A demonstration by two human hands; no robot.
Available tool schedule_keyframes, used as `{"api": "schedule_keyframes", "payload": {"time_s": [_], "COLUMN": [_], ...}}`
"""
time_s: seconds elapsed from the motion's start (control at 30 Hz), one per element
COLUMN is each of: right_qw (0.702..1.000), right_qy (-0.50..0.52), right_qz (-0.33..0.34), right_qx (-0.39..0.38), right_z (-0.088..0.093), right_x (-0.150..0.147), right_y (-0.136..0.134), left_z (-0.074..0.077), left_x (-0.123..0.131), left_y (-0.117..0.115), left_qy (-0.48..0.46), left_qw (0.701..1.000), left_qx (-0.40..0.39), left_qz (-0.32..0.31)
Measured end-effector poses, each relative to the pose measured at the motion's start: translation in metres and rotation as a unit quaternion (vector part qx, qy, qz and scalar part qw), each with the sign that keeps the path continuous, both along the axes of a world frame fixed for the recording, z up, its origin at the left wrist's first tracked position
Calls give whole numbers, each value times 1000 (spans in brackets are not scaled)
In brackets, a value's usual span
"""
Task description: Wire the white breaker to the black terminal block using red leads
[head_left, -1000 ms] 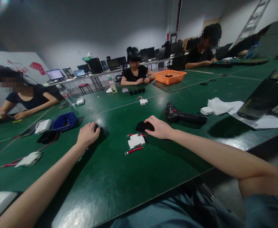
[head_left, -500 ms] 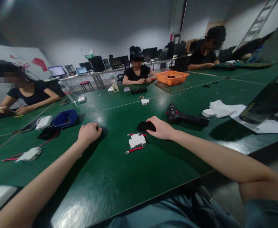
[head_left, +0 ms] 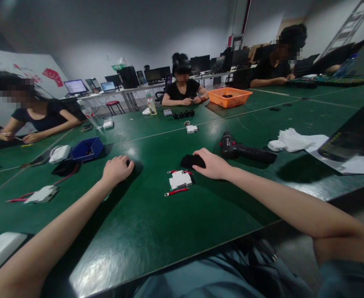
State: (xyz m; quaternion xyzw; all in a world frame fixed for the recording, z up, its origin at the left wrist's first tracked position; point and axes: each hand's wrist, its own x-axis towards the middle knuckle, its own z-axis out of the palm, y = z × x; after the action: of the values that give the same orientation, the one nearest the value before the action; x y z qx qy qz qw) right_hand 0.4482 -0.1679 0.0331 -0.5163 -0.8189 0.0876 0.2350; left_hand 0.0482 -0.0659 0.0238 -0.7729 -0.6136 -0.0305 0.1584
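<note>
My right hand (head_left: 214, 164) rests on the table with its fingers and thumb closed around a black ridged piece (head_left: 186, 161), whose left end sticks out. Just in front of it lies a white circuit breaker (head_left: 180, 179), with a short red wire with a metal lug (head_left: 176, 192) on its near side and another on its far side. To the left, my left hand (head_left: 118, 169) is closed near the tabletop. A small dark spot shows between its thumb and fingers, too little to name. A black cordless screwdriver (head_left: 244, 151) lies beyond my right hand.
A blue bin (head_left: 87, 149) and a white breaker with red wires (head_left: 41, 194) lie at left. Farther off are another white breaker (head_left: 191, 129), black round parts (head_left: 183, 114) and an orange basket (head_left: 230, 99). A dark bottle (head_left: 349, 132) stands at right. Three co-workers sit around the table.
The view has tilted slightly, so everything sits a little higher and farther right. Both hands keep nearly the same place on the table, and their grips look unchanged.
</note>
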Motion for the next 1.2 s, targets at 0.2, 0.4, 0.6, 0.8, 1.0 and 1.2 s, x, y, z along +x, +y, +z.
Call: {"api": "schedule_keyframes", "payload": {"time_s": [0.2, 0.4, 0.6, 0.8, 1.0, 1.2], "right_qw": [1000, 1000, 1000, 1000, 1000, 1000], "right_qy": [3, 6, 8, 9, 2, -8], "right_qz": [1, -3, -5, -2, -3, -3], "right_qx": [-2, -4, -3, 8, 4, 8], "right_z": [0, 0, -3, -8, -8, -8], "right_x": [0, 0, 1, 1, 1, 1], "right_y": [0, 0, 2, 5, 6, 6], "left_z": [2, 30, 33, -9, -27, -18], "left_x": [4, -2, -41, -75, -91, -94], "left_y": [-6, -6, -41, -93, -106, -96], "left_qy": [-39, -86, -85, -106, -162, -119], "left_qw": [998, 993, 990, 984, 971, 979], "left_qx": [40, 39, -29, -59, -92, -60], "left_qz": [-19, -73, -111, -132, -148, -155]}}
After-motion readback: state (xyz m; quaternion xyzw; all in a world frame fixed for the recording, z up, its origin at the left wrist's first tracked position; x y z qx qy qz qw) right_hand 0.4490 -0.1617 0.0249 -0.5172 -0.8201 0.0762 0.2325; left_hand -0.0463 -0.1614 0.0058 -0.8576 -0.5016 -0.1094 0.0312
